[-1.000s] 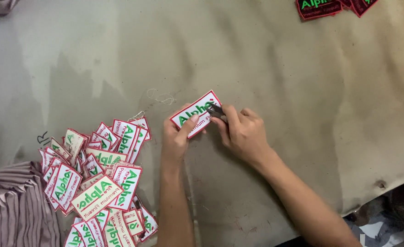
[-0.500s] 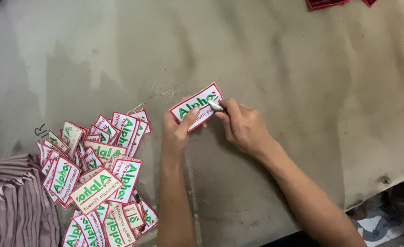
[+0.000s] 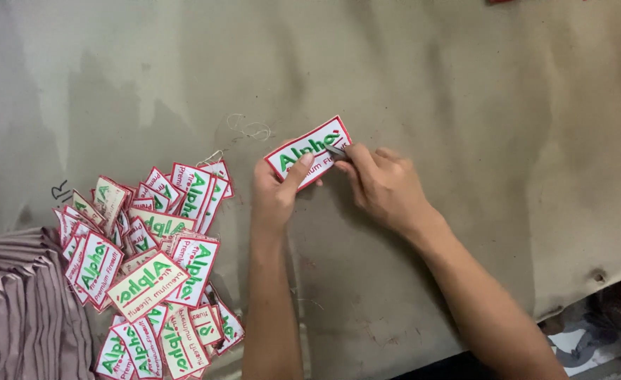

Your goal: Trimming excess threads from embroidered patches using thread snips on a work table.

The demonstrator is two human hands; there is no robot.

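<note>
— How's my feed looking?

— I see soft, even, somewhat dim light on the counter (image 3: 465, 105). No glare. Faint shadows sit just under both hands.

— Sharpness?

— Slightly soft overall, the far corners left of the hands darker. I notice no edge bending.

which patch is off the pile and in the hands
The lone patch held between left hand and right hand, apart from the pile at left.

The small metal tool (image 3: 336, 150) in the right hand (image 3: 384, 186) now sits nearer the right end of the white, red-bordered rectangular embroidered patch (image 3: 309, 152), which lies flatter, while the red patches at the counter's far edge have slipped almost out of view.
</note>
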